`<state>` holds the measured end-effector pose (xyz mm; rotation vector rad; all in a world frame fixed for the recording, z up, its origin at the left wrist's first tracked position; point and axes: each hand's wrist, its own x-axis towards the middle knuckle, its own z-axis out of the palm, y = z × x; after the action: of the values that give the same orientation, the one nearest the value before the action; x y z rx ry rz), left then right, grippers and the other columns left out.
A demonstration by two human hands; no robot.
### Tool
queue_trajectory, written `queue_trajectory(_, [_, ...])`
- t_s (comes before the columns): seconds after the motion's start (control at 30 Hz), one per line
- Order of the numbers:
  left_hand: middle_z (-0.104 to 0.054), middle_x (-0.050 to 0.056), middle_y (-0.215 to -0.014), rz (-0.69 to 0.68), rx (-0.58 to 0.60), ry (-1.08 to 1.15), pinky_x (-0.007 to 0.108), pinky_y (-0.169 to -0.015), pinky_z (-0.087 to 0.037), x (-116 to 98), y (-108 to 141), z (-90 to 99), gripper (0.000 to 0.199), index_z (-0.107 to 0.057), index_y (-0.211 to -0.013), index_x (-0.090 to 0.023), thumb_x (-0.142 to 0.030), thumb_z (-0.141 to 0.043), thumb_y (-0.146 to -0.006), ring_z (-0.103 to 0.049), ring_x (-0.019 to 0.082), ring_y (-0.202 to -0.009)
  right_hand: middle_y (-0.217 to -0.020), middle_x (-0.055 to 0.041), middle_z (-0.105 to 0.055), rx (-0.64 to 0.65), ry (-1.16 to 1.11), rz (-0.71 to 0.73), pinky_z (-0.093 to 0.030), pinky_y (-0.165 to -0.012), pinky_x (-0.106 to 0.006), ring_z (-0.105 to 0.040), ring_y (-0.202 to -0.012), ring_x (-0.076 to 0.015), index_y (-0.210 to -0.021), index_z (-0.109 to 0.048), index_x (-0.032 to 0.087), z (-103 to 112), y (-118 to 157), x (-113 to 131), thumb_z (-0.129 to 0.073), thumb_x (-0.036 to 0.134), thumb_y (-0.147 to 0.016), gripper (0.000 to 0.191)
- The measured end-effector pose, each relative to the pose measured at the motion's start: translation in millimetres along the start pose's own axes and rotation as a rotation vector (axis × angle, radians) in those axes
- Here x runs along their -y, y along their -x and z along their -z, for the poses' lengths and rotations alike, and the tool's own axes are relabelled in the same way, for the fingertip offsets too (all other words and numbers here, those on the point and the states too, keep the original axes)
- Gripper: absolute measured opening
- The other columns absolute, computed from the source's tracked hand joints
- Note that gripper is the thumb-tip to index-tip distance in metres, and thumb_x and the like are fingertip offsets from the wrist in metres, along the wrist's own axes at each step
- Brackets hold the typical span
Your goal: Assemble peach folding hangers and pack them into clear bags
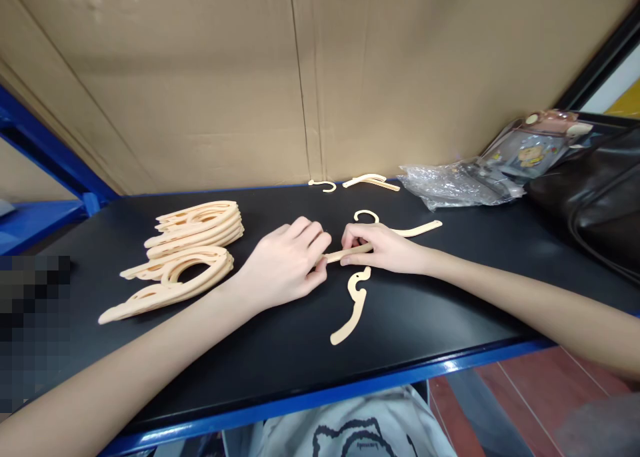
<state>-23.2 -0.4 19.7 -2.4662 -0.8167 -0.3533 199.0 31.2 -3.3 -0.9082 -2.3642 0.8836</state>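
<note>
I take the slim cream strip, apparently plastic, as my landmark; it is held between the two hands over the black smooth tabletop. The left hand has its fingers curled nearly closed, with thumb and fingertips pinching the strip's left end. The right hand pinches it farther right, the other fingers bent; how firmly either presses, I cannot tell.

Working this from afar, I'd want both pinches light and opposed, with the strip in line between them, since something this thin would probably flex or twist under uneven pressure. I'd watch the right fingers: a curved cream notched piece lies just on the near side of the strip, and a cream open hook just beyond it, so a dropped wrist could nudge either. The nested stack of cream curved pieces, left of the strip, leaves the left forearm less room.
</note>
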Motion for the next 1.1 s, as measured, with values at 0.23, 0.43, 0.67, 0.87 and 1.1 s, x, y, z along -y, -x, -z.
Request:
queue_trajectory(0.23, [-0.062, 0.000, -0.068, 0.266, 0.094, 0.010, 0.025, -0.045, -0.022, 4, 5, 7.8, 0.017, -0.055, -0.084, -0.017, -0.018, -0.038, -0.089, -0.059, 0.016, -0.060, -0.083, 0.0006, -0.054, -0.050, 0.087, 0.038, -0.040, -0.062, -0.024, -0.048, -0.068, -0.0112, -0.080, -0.050, 0.019, -2, 0, -2, -0.064, 0.026, -0.084, 0.016])
queue_trajectory(0.43, [-0.063, 0.001, -0.063, 0.395, 0.145, 0.011, 0.023, -0.045, -0.016, 2, 5, 13.3, 0.020, -0.054, -0.082, -0.018, -0.018, -0.035, -0.088, -0.058, 0.015, -0.053, -0.087, -0.0009, -0.056, -0.176, 0.262, 0.107, -0.040, -0.066, -0.026, -0.052, -0.078, -0.0144, -0.079, -0.048, 0.020, -3, 1, -4, -0.061, 0.019, -0.086, 0.015])
queue_trajectory(0.67, [-0.060, 0.003, -0.054, 0.392, 0.237, -0.003, 0.026, -0.045, -0.015, 1, 2, 17.1, 0.032, -0.055, -0.060, -0.018, -0.020, -0.035, -0.084, -0.057, 0.018, -0.048, -0.087, -0.0009, -0.056, -0.228, 0.305, 0.114, -0.040, -0.065, -0.027, -0.051, -0.078, -0.0152, -0.080, -0.046, 0.021, -3, 0, -6, -0.059, 0.021, -0.088, 0.015])
queue_trajectory(0.87, [-0.069, 0.005, -0.065, 0.417, 0.271, -0.006, 0.026, -0.045, -0.020, 1, 3, 13.1, 0.036, -0.067, -0.069, -0.018, -0.020, -0.035, -0.085, -0.064, 0.023, -0.056, -0.087, -0.0025, -0.056, -0.262, 0.415, 0.132, -0.039, -0.066, -0.028, -0.051, -0.079, -0.0164, -0.080, -0.044, 0.021, -1, 1, -3, -0.054, 0.020, -0.090, 0.015])
queue_trajectory(1.1, [-0.069, 0.005, -0.065, 0.436, 0.218, -0.025, 0.026, -0.044, -0.018, -1, 4, 14.1, 0.034, -0.068, -0.076, -0.017, -0.021, -0.036, -0.087, -0.063, 0.020, -0.055, -0.087, -0.0026, -0.057, -0.267, 0.472, 0.128, -0.038, -0.065, -0.028, -0.051, -0.079, -0.0165, -0.080, -0.045, 0.021, 0, 1, -4, -0.053, 0.020, -0.090, 0.013])
